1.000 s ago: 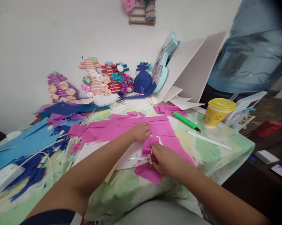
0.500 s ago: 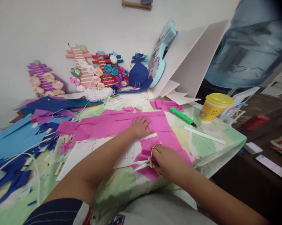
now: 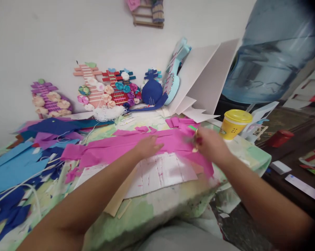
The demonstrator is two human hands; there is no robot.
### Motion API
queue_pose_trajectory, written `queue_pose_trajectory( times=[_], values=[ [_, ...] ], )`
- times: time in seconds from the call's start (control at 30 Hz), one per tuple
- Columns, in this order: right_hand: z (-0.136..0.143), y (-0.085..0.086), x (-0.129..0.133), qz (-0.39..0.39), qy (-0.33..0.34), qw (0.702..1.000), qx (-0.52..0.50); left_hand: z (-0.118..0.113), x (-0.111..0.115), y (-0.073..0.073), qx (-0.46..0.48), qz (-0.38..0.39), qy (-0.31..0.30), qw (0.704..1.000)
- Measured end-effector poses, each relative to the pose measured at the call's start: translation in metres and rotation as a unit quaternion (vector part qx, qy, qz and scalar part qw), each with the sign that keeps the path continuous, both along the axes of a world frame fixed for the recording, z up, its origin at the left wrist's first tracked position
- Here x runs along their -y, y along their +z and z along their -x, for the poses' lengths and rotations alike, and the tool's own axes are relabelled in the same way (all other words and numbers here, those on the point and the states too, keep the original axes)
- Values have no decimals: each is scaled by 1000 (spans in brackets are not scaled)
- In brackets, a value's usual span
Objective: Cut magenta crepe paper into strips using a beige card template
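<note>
A pair of scissors (image 3: 195, 140) is in my right hand (image 3: 212, 145); hand and blades are smeared by motion over the right part of a pink sheet (image 3: 120, 142). The sheet, crepe-like, lies creased across the table, one flap hanging toward the front right. My left hand (image 3: 148, 146) is open over the middle of the sheet, fingers pointing right; whether it presses down I cannot tell. Below the sheet, a white board (image 3: 157, 174) shows thin lines and pink flecks. A green cutter (image 3: 192, 128) is mostly hidden behind my right hand.
Decorated lute-shaped crafts (image 3: 152, 91) lean on the wall at the back. A yellow-lidded cup (image 3: 235, 123) stands at the right, near a large water bottle (image 3: 267, 55). Blue scraps (image 3: 13, 162) and a white cord (image 3: 33, 190) cover the left side. White boards (image 3: 199, 73) lean behind.
My right hand has moved up and right with the scissors. The pink sheet's lower part has shifted away, baring more of the white board. My left hand has moved slightly left.
</note>
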State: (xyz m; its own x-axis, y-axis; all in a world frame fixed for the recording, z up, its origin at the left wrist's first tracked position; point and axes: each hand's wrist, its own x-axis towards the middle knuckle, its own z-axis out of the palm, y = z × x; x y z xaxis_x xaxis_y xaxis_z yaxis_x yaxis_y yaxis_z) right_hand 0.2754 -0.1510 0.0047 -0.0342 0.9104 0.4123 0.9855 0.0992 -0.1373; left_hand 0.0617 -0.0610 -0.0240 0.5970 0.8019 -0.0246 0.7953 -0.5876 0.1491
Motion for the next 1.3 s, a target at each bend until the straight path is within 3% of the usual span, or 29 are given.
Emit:
queue_pose_trajectory(
  times=[0.07, 0.13, 0.23, 0.3, 0.4, 0.5, 0.6, 0.7, 0.8, 0.9, 0.97, 1.03, 1.2, 1.3],
  values=[
    [-29, 17, -39, -28, -71, 996, 39, 19, 14, 13, -4, 5, 7, 1000],
    [-52, 25, -75, -11, -95, 992, 80, 38, 30, 23, -9, 8, 14, 1000],
    [-73, 19, -107, 12, -72, 992, 103, 59, 52, 30, -19, -9, 21, 1000],
    [-81, 13, -117, 18, -67, 992, 101, 60, 63, 29, -24, -22, 17, 999],
    [-90, 12, -127, 28, -65, 993, 96, 41, 77, 22, -13, -23, -34, 999],
    [-96, 22, -137, 59, -46, 993, 92, 1, 85, 14, 24, -3, -115, 993],
    [-98, 36, -137, 73, -40, 993, 86, -41, 85, 4, 79, -5, -142, 987],
    [-91, 47, -117, 59, -32, 995, 77, -74, 75, -8, 142, 10, -105, 984],
    [-78, 46, -77, 27, 11, 998, 47, -91, 64, -19, 163, 118, -65, 977],
    [-70, 27, -31, 74, 52, 996, 11, -94, 59, -24, 178, 175, -80, 965],
    [-71, 8, -5, 100, 83, 991, -22, -91, 59, -25, 202, 174, -84, 960],
    [-77, -11, 16, 129, 69, 988, -46, -87, 62, -25, 219, 149, -90, 960],
    [-96, -41, 55, 244, -32, 967, -67, -71, 76, -24, 177, 15, -246, 953],
    [-99, -48, 76, 250, -48, 953, -164, -56, 86, -22, 104, -68, -365, 923]
  ],
)
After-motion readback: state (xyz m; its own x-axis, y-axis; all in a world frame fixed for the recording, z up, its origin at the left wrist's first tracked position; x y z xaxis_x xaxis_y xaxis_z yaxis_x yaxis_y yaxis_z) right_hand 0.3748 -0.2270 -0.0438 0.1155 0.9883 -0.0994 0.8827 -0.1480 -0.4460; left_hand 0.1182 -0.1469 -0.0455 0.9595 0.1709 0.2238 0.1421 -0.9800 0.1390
